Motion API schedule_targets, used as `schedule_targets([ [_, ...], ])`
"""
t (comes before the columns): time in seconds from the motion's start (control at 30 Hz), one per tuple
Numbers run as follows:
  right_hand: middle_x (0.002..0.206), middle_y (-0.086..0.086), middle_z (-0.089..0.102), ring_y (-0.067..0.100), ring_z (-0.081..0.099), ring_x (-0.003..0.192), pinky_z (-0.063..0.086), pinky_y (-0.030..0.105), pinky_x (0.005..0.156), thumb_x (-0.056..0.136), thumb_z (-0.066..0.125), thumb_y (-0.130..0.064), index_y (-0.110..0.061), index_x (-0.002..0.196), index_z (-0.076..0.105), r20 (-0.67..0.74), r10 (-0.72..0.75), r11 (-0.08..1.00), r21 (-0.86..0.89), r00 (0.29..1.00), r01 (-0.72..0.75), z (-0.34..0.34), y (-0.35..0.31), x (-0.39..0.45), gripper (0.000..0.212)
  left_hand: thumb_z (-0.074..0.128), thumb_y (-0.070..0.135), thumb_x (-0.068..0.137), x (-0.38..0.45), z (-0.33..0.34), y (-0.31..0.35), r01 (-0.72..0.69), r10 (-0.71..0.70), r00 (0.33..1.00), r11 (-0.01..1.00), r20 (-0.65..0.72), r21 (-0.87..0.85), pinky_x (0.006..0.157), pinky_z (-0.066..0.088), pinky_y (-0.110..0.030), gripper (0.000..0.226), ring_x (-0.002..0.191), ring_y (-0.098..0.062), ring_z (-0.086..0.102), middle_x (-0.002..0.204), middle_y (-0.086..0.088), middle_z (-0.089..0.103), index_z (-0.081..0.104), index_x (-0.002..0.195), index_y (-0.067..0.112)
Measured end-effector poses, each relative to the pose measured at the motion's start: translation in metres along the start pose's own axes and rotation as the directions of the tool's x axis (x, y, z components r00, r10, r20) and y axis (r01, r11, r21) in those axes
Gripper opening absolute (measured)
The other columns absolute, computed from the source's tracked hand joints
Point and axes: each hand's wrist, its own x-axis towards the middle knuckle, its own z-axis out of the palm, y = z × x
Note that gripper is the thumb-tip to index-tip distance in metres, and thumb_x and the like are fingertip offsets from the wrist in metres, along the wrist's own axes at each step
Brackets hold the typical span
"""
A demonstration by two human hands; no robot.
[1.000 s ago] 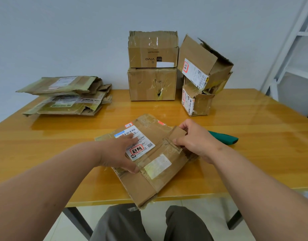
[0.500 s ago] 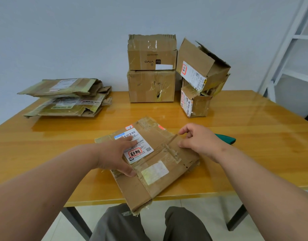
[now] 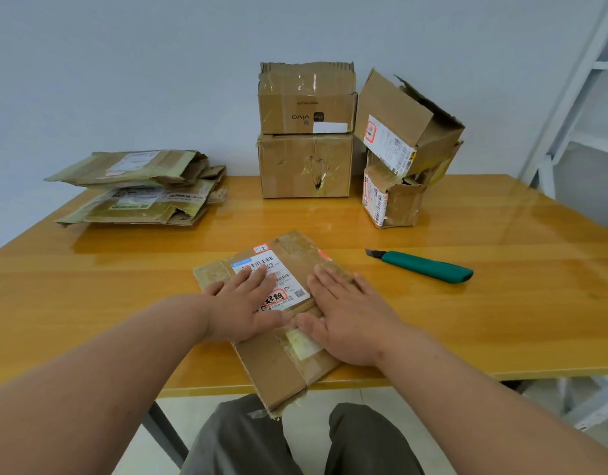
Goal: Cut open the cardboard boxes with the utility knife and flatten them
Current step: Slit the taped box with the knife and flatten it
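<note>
A flattened cardboard box (image 3: 282, 365) with a white shipping label lies at the table's near edge, one corner hanging over it. My left hand (image 3: 244, 303) presses flat on the label, fingers straight. My right hand (image 3: 343, 320) presses flat on the box's right half, palm down. A green utility knife (image 3: 429, 266) lies on the table to the right of the box, blade tip out and pointing left, apart from both hands.
Two intact boxes (image 3: 306, 132) are stacked at the back centre, with two torn ones (image 3: 398, 149) leaning beside them. A pile of flattened boxes (image 3: 141, 190) sits at the back left. The yellow wooden table (image 3: 90, 286) spreads wide. White shelving (image 3: 587, 114) stands at the right.
My right hand let go of the folded flap and now lies flat on the box. My left hand spread flat too. The box lies flatter, and the knife is uncovered.
</note>
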Motion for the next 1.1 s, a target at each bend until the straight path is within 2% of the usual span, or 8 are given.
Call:
schedule_targets([
  [0.17, 0.165, 0.001, 0.012, 0.017, 0.006, 0.151, -0.003, 0.048, 0.120, 0.090, 0.016, -0.066, -0.023, 0.155, 0.022, -0.093, -0.009, 0.997, -0.073, 0.996, 0.002, -0.021, -0.004, 0.016, 0.078, 0.010, 0.092, 0.051, 0.002, 0.005, 0.000, 0.003, -0.002, 1.000, 0.997, -0.003, 0.080, 0.118, -0.007, -0.047, 0.123, 0.145, -0.017, -0.024, 0.157, 0.005, -0.029, -0.024, 0.149, 0.026],
  [0.3, 0.164, -0.009, -0.013, 0.011, -0.017, 0.149, -0.010, 0.047, 0.120, 0.096, 0.012, -0.067, -0.036, 0.156, -0.001, -0.044, -0.054, 0.998, -0.015, 0.998, 0.053, -0.010, 0.005, 0.016, 0.068, 0.008, 0.096, 0.050, 0.006, 0.010, -0.005, -0.031, 0.034, 0.999, 0.994, -0.032, 0.103, 0.118, -0.006, -0.046, 0.124, 0.145, -0.016, -0.023, 0.157, 0.006, -0.029, -0.025, 0.149, 0.029],
  [0.43, 0.164, -0.009, -0.011, 0.011, -0.016, 0.150, -0.009, 0.047, 0.121, 0.094, 0.011, -0.069, -0.034, 0.156, -0.002, -0.055, 0.010, 1.000, 0.018, 0.998, -0.009, -0.001, 0.004, 0.021, 0.072, 0.013, 0.096, 0.049, 0.006, 0.001, -0.018, -0.030, 0.042, 0.996, 0.990, -0.084, 0.138, 0.117, -0.006, -0.046, 0.123, 0.145, -0.017, -0.025, 0.158, 0.010, -0.025, -0.020, 0.150, 0.035],
  [0.57, 0.162, 0.003, 0.019, 0.028, 0.009, 0.149, 0.004, 0.052, 0.117, 0.087, 0.014, -0.073, -0.031, 0.154, 0.023, -0.106, 0.105, 0.992, -0.065, 0.989, -0.112, -0.008, -0.010, 0.027, 0.079, 0.030, 0.084, 0.077, 0.011, -0.012, -0.034, 0.005, 0.020, 0.991, 0.983, -0.136, 0.185, 0.118, -0.002, -0.046, 0.094, 0.148, -0.016, -0.014, 0.161, 0.010, -0.014, -0.003, 0.153, 0.039],
  [0.67, 0.146, 0.007, 0.038, 0.031, 0.024, 0.139, 0.008, 0.052, 0.111, 0.082, 0.016, -0.076, -0.027, 0.138, 0.045, -0.206, 0.097, 0.983, -0.134, 0.974, -0.127, -0.014, -0.017, 0.030, 0.080, 0.037, 0.060, 0.095, 0.018, -0.018, -0.035, -0.004, 0.005, 0.994, 1.000, -0.107, 0.008, 0.120, 0.004, -0.044, 0.072, 0.149, -0.016, -0.004, 0.162, 0.009, -0.007, 0.007, 0.154, 0.034],
  [0.73, 0.158, 0.007, 0.022, 0.028, 0.008, 0.147, -0.001, 0.051, 0.118, 0.084, 0.012, -0.074, -0.025, 0.146, 0.036, -0.221, 0.046, 0.992, -0.101, 0.974, -0.070, -0.009, -0.016, 0.032, 0.082, 0.028, 0.049, 0.101, 0.027, -0.012, -0.027, 0.023, -0.038, 0.990, 0.994, -0.132, -0.111, 0.120, 0.003, -0.046, 0.061, 0.149, -0.019, -0.003, 0.163, 0.004, -0.005, 0.011, 0.155, 0.028],
  [0.83, 0.165, 0.002, -0.012, 0.018, -0.017, 0.150, -0.011, 0.048, 0.120, 0.082, 0.000, -0.075, -0.027, 0.157, 0.002, -0.119, 0.013, 1.000, -0.001, 0.993, -0.014, -0.002, -0.011, 0.036, 0.089, 0.012, 0.062, 0.096, 0.038, 0.012, -0.012, 0.086, -0.126, 0.952, 0.985, -0.278, -0.150, 0.119, -0.006, -0.045, 0.071, 0.148, -0.020, -0.011, 0.163, 0.001, -0.009, 0.002, 0.155, 0.024],
  [1.1, 0.164, 0.002, -0.016, 0.016, -0.016, 0.150, -0.013, 0.041, 0.121, 0.094, 0.026, -0.068, -0.025, 0.158, -0.004, 0.044, 0.015, 0.997, 0.073, 0.999, -0.018, -0.013, 0.001, 0.049, 0.082, -0.004, 0.067, 0.089, 0.037, 0.021, -0.007, 0.172, -0.142, 0.920, 0.984, -0.365, 0.049, 0.115, -0.014, -0.045, 0.079, 0.147, -0.017, -0.017, 0.161, 0.002, -0.015, -0.011, 0.153, 0.022],
])
